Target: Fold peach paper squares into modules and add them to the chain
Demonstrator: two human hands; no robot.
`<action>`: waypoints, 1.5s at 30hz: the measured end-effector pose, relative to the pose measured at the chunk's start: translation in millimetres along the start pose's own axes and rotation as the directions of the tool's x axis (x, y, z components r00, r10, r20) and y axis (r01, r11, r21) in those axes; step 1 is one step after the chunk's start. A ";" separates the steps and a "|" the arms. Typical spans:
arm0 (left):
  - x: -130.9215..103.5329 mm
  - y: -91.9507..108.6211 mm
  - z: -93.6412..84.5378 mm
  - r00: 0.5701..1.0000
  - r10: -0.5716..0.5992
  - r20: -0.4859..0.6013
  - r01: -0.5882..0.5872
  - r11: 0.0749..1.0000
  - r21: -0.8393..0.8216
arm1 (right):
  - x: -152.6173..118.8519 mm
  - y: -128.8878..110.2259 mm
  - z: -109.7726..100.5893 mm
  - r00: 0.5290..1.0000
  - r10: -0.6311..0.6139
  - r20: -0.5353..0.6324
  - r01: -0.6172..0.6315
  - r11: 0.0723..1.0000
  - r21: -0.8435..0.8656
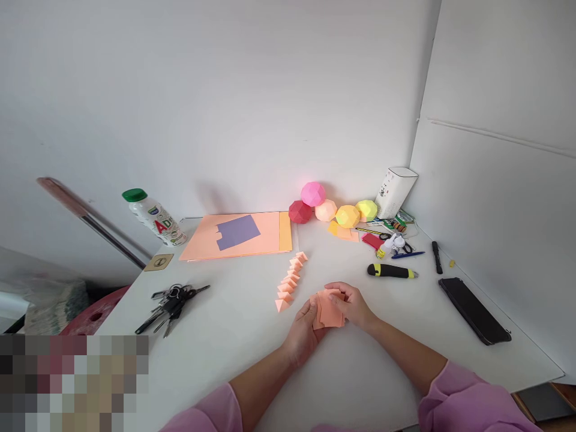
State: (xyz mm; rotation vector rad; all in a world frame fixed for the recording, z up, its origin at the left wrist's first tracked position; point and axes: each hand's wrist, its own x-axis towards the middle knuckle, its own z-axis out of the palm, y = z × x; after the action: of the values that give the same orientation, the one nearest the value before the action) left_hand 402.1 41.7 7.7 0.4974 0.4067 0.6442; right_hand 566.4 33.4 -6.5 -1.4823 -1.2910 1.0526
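A small stack of peach paper pieces (pixel 330 311) is held between my two hands, above the front middle of the white table. My left hand (pixel 302 333) grips the stack from its left and lower side, thumb at the edge. From the right, my right hand (pixel 353 305) closes on the same stack, with its fingers along the top edge and the thumb over the front. Just left of the stack, a row of small folded peach paper pyramids (pixel 290 282) runs away from me. Part of the stack is hidden by my fingers.
Faceted paper balls (pixel 312 194) stand against the wall. Left of them lie peach sheets (pixel 243 237) with a purple piece (pixel 238 233) on top. A utility knife (pixel 391 271), black pouch (pixel 474 310), keys (pixel 173 306), white bottle (pixel 157 222) and white box (pixel 396 192) surround the work area.
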 end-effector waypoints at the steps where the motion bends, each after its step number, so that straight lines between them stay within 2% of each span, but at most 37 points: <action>1: 0.1 -0.2 0.5 1.000 0.004 -0.001 -0.004 1.000 0.004 | 0.4 0.6 0.0 1.000 0.000 -0.008 0.000 1.000 -0.003; 10: -1.3 -1.4 1.2 0.999 0.030 -0.022 -0.030 0.999 0.029 | 1.6 -0.3 -1.4 0.999 -0.007 -0.038 0.007 1.000 -0.008; 19: -0.5 -5.4 -3.7 0.998 0.001 -0.055 -0.001 1.000 0.000 | 2.4 -1.9 -4.0 0.997 -0.063 -0.048 0.063 0.998 0.011; 24: 2.7 -6.7 -6.3 0.994 -0.005 -0.108 0.003 1.000 -0.024 | 9.6 11.2 -8.5 0.980 -0.076 -0.186 0.077 0.997 -0.001; 27: 5.6 -7.4 -9.5 0.990 -0.008 -0.142 0.004 0.999 -0.033 | 20.2 14.9 -14.8 0.938 -0.187 -0.291 0.162 0.981 -0.107; 29: 6.9 -6.6 -10.8 0.994 -0.029 -0.102 0.026 0.999 -0.026 | 32.2 13.4 -19.6 0.905 -0.288 -0.313 0.218 0.946 -0.241; 32: 7.6 -3.6 -11.4 0.998 -0.068 -0.002 0.068 0.998 -0.005 | 58.2 8.1 -25.6 0.907 -0.366 -0.207 0.209 0.820 -0.533; 35: 8.1 -0.4 -12.0 0.993 -0.110 0.049 0.109 0.994 0.018 | 86.5 5.3 -27.8 0.914 -0.376 -0.152 0.204 0.750 -0.629; 38: 8.9 1.6 -13.3 0.988 -0.141 0.060 0.139 0.990 0.036 | 103.7 5.2 -25.9 0.909 -0.402 -0.105 0.214 0.669 -0.712; 42: 9.0 3.0 -13.6 0.985 -0.166 0.056 0.163 0.985 0.048 | 98.4 -2.0 -28.3 0.870 -0.489 -0.065 0.256 0.561 -0.787; 45: 8.2 4.2 -12.1 0.982 -0.177 0.058 0.174 0.983 0.049 | 78.4 -11.5 -43.9 0.828 -0.551 -0.100 0.239 0.510 -0.826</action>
State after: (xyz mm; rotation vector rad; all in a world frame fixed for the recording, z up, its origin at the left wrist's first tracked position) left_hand 400.1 53.7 -1.4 0.5159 0.4012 0.4488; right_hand 613.6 108.4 11.9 -1.7341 -1.8203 -0.1995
